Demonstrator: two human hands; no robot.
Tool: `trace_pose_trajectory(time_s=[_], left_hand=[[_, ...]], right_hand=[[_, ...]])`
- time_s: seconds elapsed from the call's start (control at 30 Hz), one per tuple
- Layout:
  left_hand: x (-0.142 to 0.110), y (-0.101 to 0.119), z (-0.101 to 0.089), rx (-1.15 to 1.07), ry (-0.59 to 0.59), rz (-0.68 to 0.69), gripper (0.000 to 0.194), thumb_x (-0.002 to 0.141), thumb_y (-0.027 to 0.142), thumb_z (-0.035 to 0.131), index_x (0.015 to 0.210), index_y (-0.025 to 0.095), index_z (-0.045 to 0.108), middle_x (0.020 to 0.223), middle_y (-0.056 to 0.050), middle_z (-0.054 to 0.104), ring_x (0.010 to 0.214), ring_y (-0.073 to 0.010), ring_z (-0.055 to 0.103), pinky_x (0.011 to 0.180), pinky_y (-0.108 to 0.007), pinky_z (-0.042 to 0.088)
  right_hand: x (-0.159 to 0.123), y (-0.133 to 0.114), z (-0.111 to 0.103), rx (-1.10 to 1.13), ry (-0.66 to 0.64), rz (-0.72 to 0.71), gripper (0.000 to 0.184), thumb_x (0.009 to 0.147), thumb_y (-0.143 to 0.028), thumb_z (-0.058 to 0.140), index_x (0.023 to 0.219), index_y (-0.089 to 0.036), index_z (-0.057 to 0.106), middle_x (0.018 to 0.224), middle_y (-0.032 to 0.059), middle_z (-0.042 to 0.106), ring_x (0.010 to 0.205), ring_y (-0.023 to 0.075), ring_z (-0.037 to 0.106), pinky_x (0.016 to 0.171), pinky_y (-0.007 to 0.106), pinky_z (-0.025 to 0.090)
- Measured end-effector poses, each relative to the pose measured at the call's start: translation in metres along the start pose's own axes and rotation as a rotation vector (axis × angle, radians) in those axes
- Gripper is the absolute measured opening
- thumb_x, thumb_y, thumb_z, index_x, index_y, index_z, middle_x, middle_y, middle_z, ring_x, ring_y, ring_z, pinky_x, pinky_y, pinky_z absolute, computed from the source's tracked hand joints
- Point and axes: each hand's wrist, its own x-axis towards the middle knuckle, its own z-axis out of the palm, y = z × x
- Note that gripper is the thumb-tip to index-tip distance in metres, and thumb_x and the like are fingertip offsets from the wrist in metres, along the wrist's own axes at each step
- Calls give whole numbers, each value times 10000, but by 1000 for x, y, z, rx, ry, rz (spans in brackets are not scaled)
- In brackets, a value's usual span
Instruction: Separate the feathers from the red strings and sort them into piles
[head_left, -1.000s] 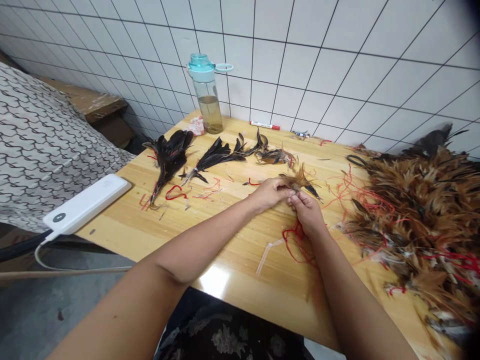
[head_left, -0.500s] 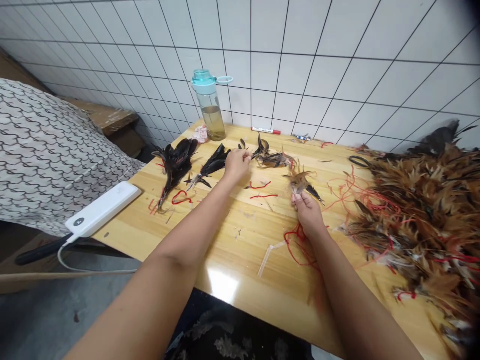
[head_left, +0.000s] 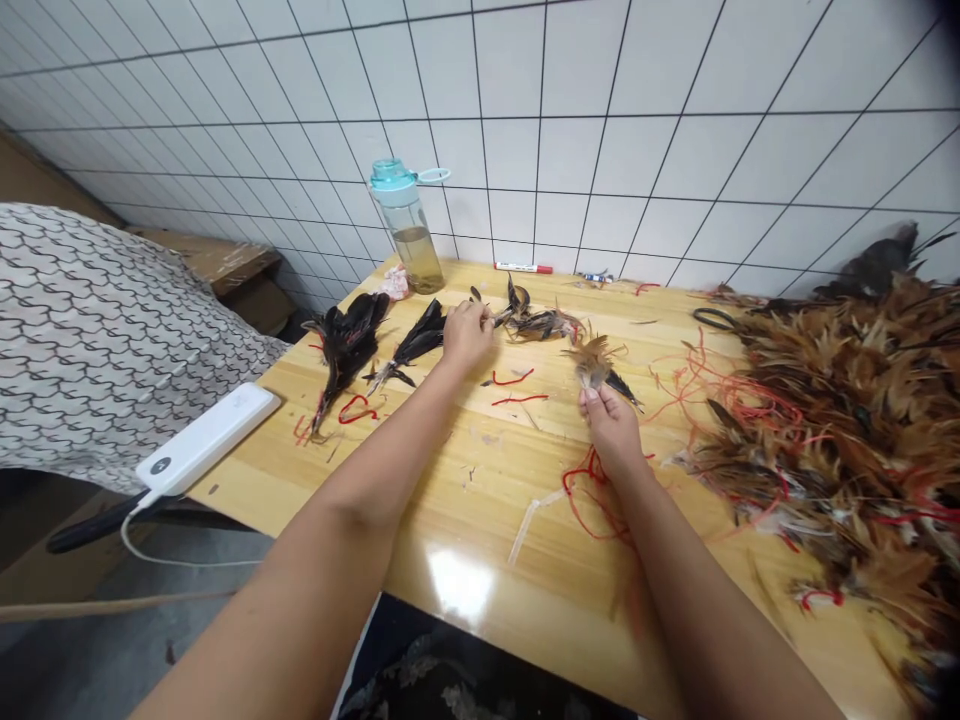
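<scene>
My right hand [head_left: 613, 425] pinches a small bunch of brown feathers [head_left: 592, 362] by its base, fluffy tips pointing away from me. A dark feather [head_left: 622, 388] sticks out beside it. Farther left, my left hand [head_left: 469, 335] is low over the table with its fingers curled together; what they hold, if anything, is hidden. Just left of it lies a bundle of black feathers [head_left: 420, 335], and on its right a loose pile of dark and brown feathers [head_left: 536, 322]. A larger black feather bundle [head_left: 349, 345] rests near the table's left side.
A big heap of brown feathers [head_left: 847, 420] covers the right side, with tangled red string [head_left: 720, 385] beside it. A water bottle [head_left: 414, 235] and a red marker [head_left: 523, 268] stand or lie along the tiled wall. A white power bank [head_left: 210, 440] sits at the left edge.
The camera view has shifted slightly. My left hand stays near the feathers at the back of the table, and my right hand keeps its hold on the brown feathers.
</scene>
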Motion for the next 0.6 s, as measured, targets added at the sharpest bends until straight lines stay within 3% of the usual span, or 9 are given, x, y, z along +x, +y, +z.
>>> trace_pose_trajectory(time_s=[0.17,0.3,0.6], left_hand=[[-37,39,-21,-301,-235,280,98,825,190,519,823,167,614,753,-9,607,703,-129,536,691,-256,410],[-62,66,-25,-392,-375,472,118,824,143,509,808,159,624,794,-18,630,730,-118,557,701,-239,420],[-67,74,-23,-382,-365,571,135,833,122,474,826,145,607,817,-52,615,764,-144,554,723,-259,429]], right_hand=[[-2,-5,1,18,124,59,315,843,-471,460,677,-209,521,595,-17,490,577,141,437,563,263,351],[-4,-7,3,-19,135,74,295,832,-432,445,678,-203,546,583,-20,477,558,137,421,561,269,335],[-5,-7,-1,-209,176,14,287,818,-380,448,676,-193,614,623,19,566,640,174,507,636,304,393]])
